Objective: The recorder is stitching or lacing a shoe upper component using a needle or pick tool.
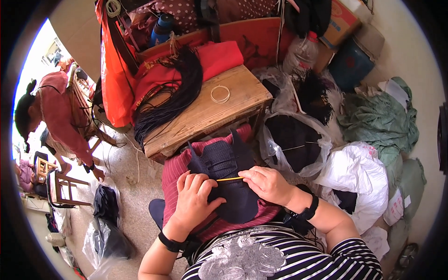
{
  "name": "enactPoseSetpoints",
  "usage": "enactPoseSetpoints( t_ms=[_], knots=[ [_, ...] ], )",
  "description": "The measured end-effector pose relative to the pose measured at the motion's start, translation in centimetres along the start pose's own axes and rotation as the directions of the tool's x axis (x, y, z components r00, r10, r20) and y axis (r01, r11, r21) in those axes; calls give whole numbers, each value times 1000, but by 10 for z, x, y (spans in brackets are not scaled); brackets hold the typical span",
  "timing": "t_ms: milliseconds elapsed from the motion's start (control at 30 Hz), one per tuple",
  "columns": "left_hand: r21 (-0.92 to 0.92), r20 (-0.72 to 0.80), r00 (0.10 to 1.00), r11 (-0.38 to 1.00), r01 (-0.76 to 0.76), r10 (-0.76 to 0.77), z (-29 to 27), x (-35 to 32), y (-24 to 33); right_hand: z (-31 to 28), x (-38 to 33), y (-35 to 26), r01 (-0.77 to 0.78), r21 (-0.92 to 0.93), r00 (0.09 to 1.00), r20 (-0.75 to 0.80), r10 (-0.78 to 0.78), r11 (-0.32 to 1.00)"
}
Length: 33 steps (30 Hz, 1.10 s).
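Observation:
On my lap, over a maroon striped cloth [174, 179], lies a dark navy piece [219, 158] shaped like a shoe upper, with a textured mesh middle and a smooth rounded near end. My right hand [265, 185] pinches the end of a slim yellow stick-like tool [229, 179], which lies across the piece. Whether its tip is hooked or pointed is too small to tell. My left hand [196, 196] rests on the piece's left side, fingers bent over it and thumb stretched out, close to the tool's other end.
Ahead stands a wooden bench [224, 109] with a bundle of black cords [182, 84] and a pale ring [220, 94]. At right are a plastic bag of dark pieces [291, 144] and white sacks [357, 175]. A person [60, 112] bends down at left, near a wooden stool [67, 189].

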<state>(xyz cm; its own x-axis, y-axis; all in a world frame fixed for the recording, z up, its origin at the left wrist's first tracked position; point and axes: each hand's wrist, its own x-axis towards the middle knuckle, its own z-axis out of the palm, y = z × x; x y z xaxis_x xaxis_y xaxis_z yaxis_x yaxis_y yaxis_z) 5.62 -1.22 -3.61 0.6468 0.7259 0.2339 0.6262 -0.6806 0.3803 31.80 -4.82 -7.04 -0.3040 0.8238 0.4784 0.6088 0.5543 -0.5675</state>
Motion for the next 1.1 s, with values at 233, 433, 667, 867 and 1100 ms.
enactPoseSetpoints(
  t_ms=[233,433,667,867,1100],
  knots=[
    [-84,-119,992,996,35,-45,9,-12,-1,-5,7,6,-72,177,997,3,73,982],
    [43,80,996,998,-35,32,7,3,2,7,24,2,-155,277,986,-8,164,948],
    [129,159,987,990,-55,34,3,-27,-1,-7,2,29,-635,549,751,276,600,544],
    [35,210,970,990,-135,125,-6,-23,3,-45,-21,37,-609,577,724,125,678,544],
    [113,165,984,990,-86,67,11,-11,19,-59,-22,37,-492,793,698,112,708,360]
  ],
)
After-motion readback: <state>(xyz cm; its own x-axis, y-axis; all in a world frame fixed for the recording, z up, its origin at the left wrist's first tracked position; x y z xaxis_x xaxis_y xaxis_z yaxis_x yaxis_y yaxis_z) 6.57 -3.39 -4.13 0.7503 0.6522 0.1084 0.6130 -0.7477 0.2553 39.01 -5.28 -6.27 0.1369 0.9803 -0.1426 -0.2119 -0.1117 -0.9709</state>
